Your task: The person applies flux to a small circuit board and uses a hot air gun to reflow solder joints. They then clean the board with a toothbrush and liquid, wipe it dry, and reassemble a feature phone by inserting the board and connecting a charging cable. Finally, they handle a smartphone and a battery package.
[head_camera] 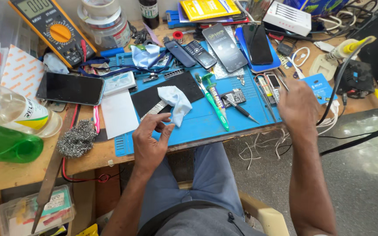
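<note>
1. A cluttered wooden workbench [5,175] filled the view, with a blue rubber work mat [197,124] laid across its middle and a grey floor below at the right.
2. The left hand [151,140] hovered over the mat's near edge, thumb and forefinger curled close together in a narrow pinch; whether anything tiny sat between them could not be told.
3. Just beside those fingertips lay a crumpled pale-blue cleaning cloth [176,101], resting partly on a flat black rectangular pad [154,94].
4. The right hand [297,105] reached over the mat's right edge, back upward, fingers hidden from view, so their spread could not be told; a cluster of slim metal tweezers and small tools [267,89] lay right by it.
5. A green-and-white toothbrush [213,102] lay between the hands, its long axis running diagonally, bristle head pointing away from the person, handle toward the mat's near edge.
6. A clear plastic bottle [16,114] lay on its side at the left, holding clear liquid, with a green plastic bottle [5,146] beside it.
7. A clear plastic box [36,212] below the bench held small mixed parts.
</note>
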